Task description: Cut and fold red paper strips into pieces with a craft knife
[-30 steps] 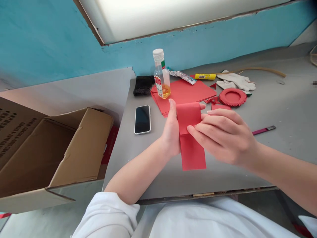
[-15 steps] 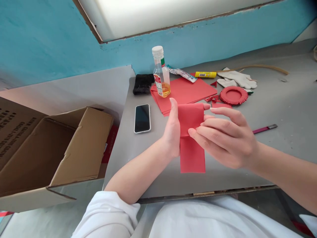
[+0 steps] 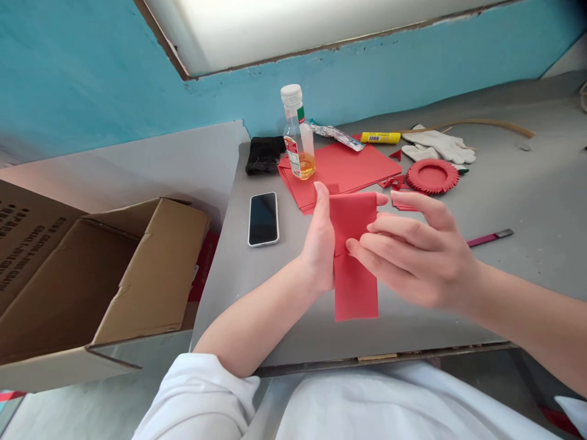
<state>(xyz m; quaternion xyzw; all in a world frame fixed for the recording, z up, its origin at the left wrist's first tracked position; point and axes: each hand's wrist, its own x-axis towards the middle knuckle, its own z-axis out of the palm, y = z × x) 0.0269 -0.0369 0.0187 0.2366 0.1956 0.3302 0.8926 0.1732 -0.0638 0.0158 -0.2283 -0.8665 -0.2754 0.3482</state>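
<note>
A folded strip of red paper (image 3: pixel 356 287) hangs above the grey table, its lower part reaching down toward the front edge. My left hand (image 3: pixel 321 244) holds it from the left and behind, with the thumb up at its left edge and a fingertip showing past the upper right corner. My right hand (image 3: pixel 417 250) is at the strip's right side, its fingers bent and slightly apart, the lower fingertips against the paper near the fold line. Whether the right fingers grip the paper or only touch it is hard to tell.
Behind are a bottle (image 3: pixel 299 137), red sheets (image 3: pixel 348 168), a yellow glue tube (image 3: pixel 380 137), white gloves (image 3: pixel 440 145) and a red fringed disc (image 3: pixel 432 176). A phone (image 3: pixel 263 219) lies left, a purple cutter (image 3: pixel 490 238) right. Cardboard box (image 3: pixel 137 275) stands beside the table.
The right hand's fingers have shifted slightly left and spread a little over the paper. The strip has turned slightly, and its lower part looks a bit narrower. The left hand is nearly still.
</note>
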